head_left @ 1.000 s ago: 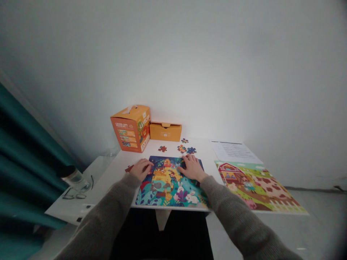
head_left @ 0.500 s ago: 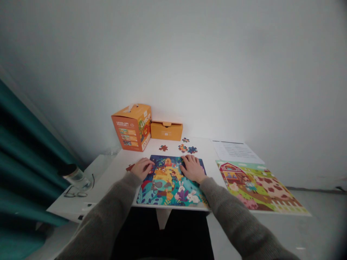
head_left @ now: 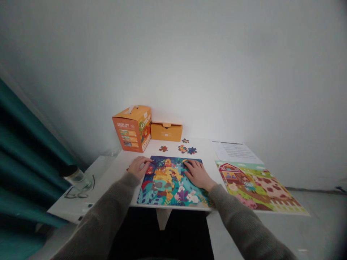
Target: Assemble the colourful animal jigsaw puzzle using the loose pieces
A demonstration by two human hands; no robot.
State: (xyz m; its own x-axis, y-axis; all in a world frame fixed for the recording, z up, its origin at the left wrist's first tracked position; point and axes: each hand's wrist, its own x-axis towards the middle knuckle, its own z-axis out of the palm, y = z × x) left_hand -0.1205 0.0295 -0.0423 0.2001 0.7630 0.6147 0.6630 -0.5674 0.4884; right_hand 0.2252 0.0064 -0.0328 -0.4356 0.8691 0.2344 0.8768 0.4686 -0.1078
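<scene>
A colourful jigsaw puzzle (head_left: 162, 186) with rabbits and other animals lies flat at the table's front edge. My left hand (head_left: 138, 168) rests at its upper left corner, fingers bent and a gap showing between thumb and forefinger. Those fingertips touch the corner, and I see nothing held between them. Laid over the puzzle's upper right part is my right hand (head_left: 198, 174), palm down with its fingers spread. It hides the pieces beneath it. A reddish piece (head_left: 127, 169) is mostly covered by my left hand.
Loose pieces lie behind the puzzle: a brown one (head_left: 163, 148) and several joined or bunched ones (head_left: 192, 150). Farther back stand an orange puzzle box (head_left: 127, 131) and a yellow box (head_left: 166, 132). Rightward are a farm picture (head_left: 260, 186) and paper sheets (head_left: 235, 151); leftward, glasses (head_left: 77, 195) and a bottle (head_left: 78, 178).
My right hand has slid a little to the right, uncovering more of the puzzle's upper middle. My left hand has shifted slightly up and left along the corner.
</scene>
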